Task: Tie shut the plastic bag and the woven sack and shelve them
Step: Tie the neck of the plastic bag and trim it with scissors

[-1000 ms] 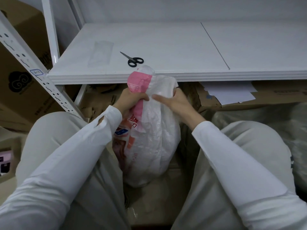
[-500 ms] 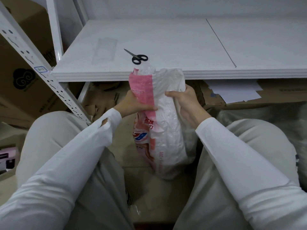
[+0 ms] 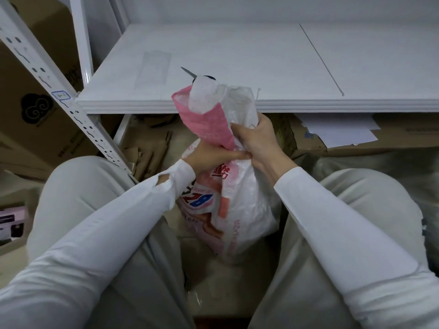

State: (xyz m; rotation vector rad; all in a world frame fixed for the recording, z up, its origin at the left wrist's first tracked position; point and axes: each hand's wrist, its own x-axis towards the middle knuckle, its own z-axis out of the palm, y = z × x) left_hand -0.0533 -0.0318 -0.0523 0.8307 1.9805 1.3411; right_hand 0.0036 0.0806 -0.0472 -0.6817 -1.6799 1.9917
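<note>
Sack (image 3: 240, 198) upright, gathered neck (image 3: 209, 119) pointing toward shelf (image 3: 237, 55).

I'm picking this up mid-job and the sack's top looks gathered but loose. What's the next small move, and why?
Probably twist the gathered neck tighter before tying. Both hands already grip the woven sack at its neck: the left hand below, the right hand beside it. The pink-edged mouth above them flares open, and no knot or tie shows. The scissors on the shelf lie partly hidden behind the sack.

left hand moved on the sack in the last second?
Yes. The left hand has slid down the woven sack, farther below the shelf edge, so more of the sack's neck stands above its grip.
</note>
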